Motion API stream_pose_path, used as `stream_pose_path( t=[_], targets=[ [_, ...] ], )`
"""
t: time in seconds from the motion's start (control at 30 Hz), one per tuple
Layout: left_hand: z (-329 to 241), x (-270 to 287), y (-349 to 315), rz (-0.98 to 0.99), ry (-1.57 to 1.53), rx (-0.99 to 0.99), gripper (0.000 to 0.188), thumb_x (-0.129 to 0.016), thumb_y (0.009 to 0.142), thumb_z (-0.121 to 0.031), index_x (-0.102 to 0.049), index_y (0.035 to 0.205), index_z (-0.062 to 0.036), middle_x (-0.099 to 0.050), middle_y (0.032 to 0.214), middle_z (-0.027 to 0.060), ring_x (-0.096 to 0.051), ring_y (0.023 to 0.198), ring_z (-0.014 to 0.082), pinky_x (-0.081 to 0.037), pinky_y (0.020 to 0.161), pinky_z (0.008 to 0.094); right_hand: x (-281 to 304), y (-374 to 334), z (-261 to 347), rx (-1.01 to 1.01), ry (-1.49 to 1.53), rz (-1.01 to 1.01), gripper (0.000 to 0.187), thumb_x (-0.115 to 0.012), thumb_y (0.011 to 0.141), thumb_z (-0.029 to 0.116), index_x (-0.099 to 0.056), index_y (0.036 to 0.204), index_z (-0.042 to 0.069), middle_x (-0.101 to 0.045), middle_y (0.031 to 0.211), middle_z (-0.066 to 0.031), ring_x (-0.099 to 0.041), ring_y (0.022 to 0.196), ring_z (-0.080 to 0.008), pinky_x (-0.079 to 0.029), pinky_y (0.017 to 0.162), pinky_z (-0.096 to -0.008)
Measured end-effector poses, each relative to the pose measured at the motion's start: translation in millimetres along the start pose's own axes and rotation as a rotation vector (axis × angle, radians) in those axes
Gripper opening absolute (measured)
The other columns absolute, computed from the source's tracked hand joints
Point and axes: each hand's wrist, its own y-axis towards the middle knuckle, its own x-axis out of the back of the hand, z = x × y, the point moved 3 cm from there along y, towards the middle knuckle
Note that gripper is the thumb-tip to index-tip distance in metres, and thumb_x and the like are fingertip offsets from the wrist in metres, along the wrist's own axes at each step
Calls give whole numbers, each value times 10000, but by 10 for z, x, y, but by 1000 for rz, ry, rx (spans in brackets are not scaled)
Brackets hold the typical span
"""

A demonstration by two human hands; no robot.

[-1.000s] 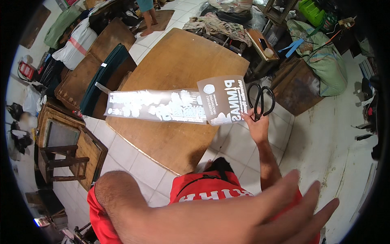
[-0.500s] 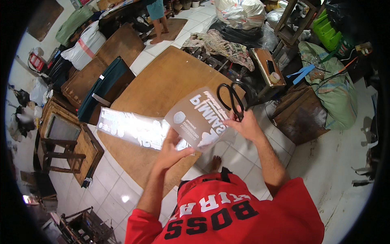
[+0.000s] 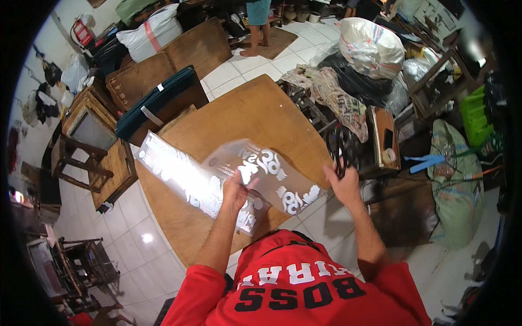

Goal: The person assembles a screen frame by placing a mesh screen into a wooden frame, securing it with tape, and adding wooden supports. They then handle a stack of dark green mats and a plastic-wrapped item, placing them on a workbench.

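Note:
My left hand (image 3: 234, 194) is closed on a see-through plastic sheet (image 3: 272, 187) with white printed lettering and figures, which is spread low above the wooden tabletop. A second, longer printed sheet (image 3: 176, 171) lies on the table under and to the left of it, glaring under the light. At the table's right edge, my right hand (image 3: 343, 183) grips black-handled scissors (image 3: 340, 149), with the loops pointing up and away from me. The right end of the held sheet comes near my right fingers; whether they touch it I cannot tell. The scissor blades are hidden.
The wooden table (image 3: 255, 103) tapers away from me. Dark green boards (image 3: 157, 103) lean at its left. On the right stand a small cabinet (image 3: 380, 136) with a phone and tape roll, and stuffed sacks (image 3: 372, 49). A barefoot person (image 3: 257, 24) stands at the back.
The held sheet has gone from tilted up between both hands to spread lower over the table. My right hand has moved away from my left, still with the scissors. The view has shifted.

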Motion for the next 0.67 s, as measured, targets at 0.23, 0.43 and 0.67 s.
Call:
stream_pose_path(
  t=[0.23, 0.43, 0.67],
  targets=[
    [-230, 329, 299, -224, 161, -159, 237, -507, 1049, -113, -540, 1260, -9, -657, 1147, 123, -682, 975, 251, -636, 809, 456, -443, 159, -1187, -96, -190, 179, 293, -790, 852, 185, -597, 948, -13, -650, 810, -112, -654, 798, -222, -518, 726, -369],
    [-108, 485, -27, -591, 346, -540, 293, -591, 1014, -118, -577, 1270, 22, -704, 1067, 92, -680, 923, 151, -580, 765, 326, -792, 601, -1522, 355, -310, 272, 635, -872, 720, 325, -569, 1122, -62, -577, 1105, -208, -522, 1061, -425, -439, 918, -490],
    [613, 821, -699, -1150, 545, -949, 391, -595, 1012, -128, -566, 1368, 29, -681, 1205, 175, -657, 1054, 215, -537, 912, 324, -1197, 754, -1639, 460, -377, 712, 503, -845, 734, 308, -585, 1045, 11, -590, 1040, -206, -557, 1000, -392, -436, 862, -491]
  ],
)
